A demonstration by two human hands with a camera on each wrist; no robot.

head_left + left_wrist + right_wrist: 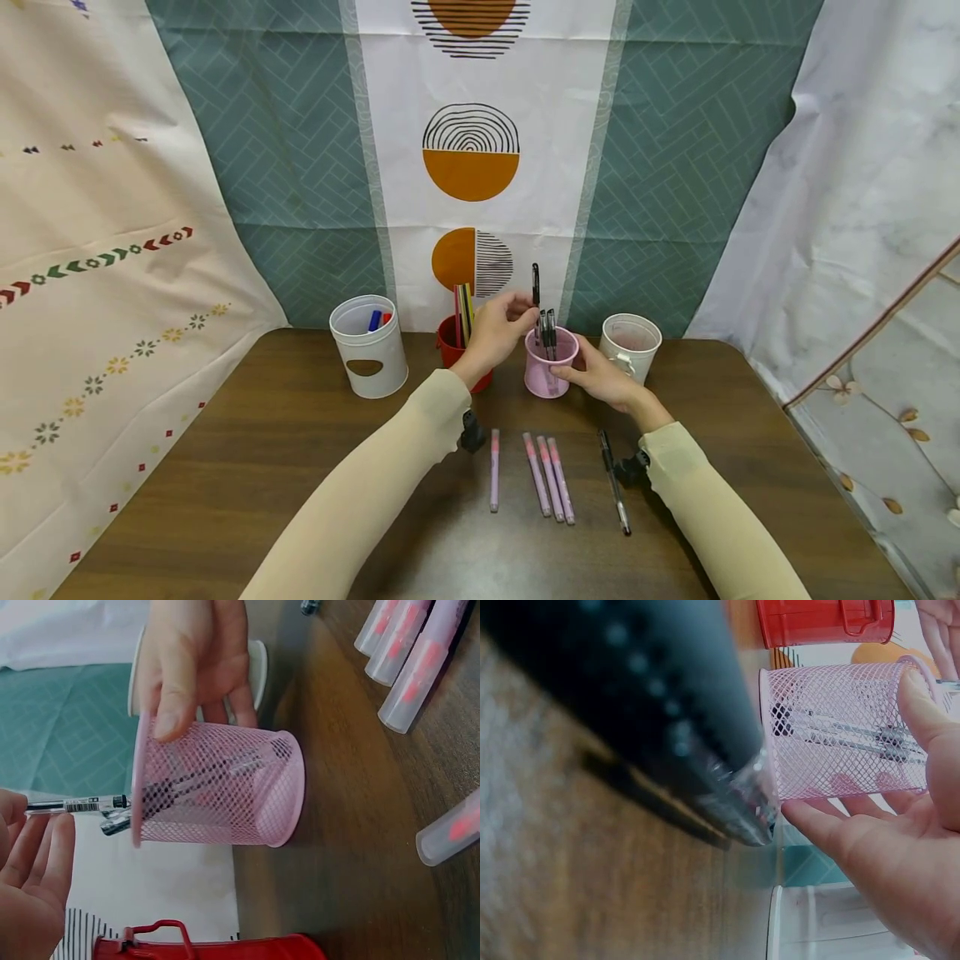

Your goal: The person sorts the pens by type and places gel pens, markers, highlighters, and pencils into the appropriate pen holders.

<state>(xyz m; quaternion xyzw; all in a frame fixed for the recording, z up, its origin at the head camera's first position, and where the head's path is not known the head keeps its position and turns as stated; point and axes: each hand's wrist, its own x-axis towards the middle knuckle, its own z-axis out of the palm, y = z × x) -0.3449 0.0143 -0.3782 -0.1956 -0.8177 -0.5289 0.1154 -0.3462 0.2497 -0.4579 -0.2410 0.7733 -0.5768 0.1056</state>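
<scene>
- Pen (536,284): in the head view it stands near upright above the mouth of the pink cup (540,380), its black end uppermost; the left hand (497,327) has its grip clamped on it.
- Right hand (600,377), head view: its grip is clamped on the pink cup, thumb on the near side.
- Black pens (551,329) stand in the pink cup.
- On the table (247,450), nearer the person, lie a lone marker (494,471), three markers (548,479) side by side, and a loose pen (614,483) by the right wrist.
- Along the back stand a white tin (375,367) with a blue marker (374,321) and something red in it, a red tin (447,340) with coloured sticks (463,315), and a white mug (632,340) just beside the right hand.
- Left wrist view: the pen runs from the left fingers to the pink cup's rim; whether its end is inside, I cannot tell. Mesh walls show the black pens leaning within.
- Right wrist view: the right thumb lies along the pink cup near its rim, with fingers across the opposite side. A dark shape (660,712), too blurred to name, fills the foreground.
</scene>
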